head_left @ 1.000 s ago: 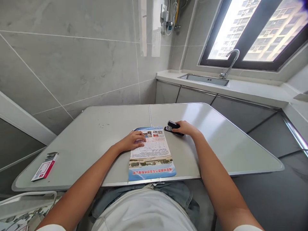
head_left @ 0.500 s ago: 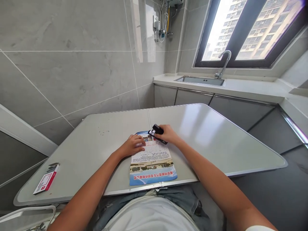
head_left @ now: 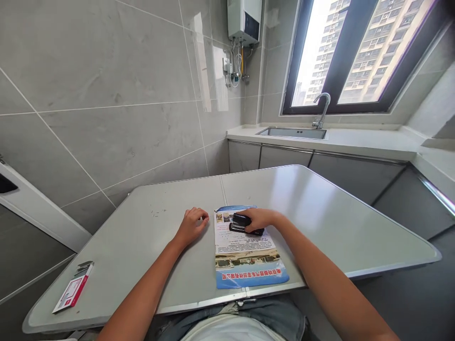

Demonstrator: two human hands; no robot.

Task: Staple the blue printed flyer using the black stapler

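My right hand [head_left: 261, 219] grips a black stapler [head_left: 245, 223] lying across the upper part of a printed leaflet [head_left: 249, 248]. The stapler's jaw end points left, and its two arms show a gap there. The leaflet lies flat near the table's front edge, blue at both ends, with lines of text and a building picture. Left of the leaflet and apart from it, my left hand [head_left: 194, 226] rests on the table, fingers curled in. I see nothing in its fingers.
A red and white box [head_left: 73, 287] lies on the table [head_left: 142, 255] at the far left. Small dark bits [head_left: 158, 211] are scattered toward the back left. Past the table are a tiled wall, a counter [head_left: 366, 137] and a sink [head_left: 291, 133] with a tap [head_left: 323, 110].
My left hand has come off the leaflet to the left, its fingers curling. The leaflet has shifted right, and the stapler now lies more level over it. The view has tilted up.
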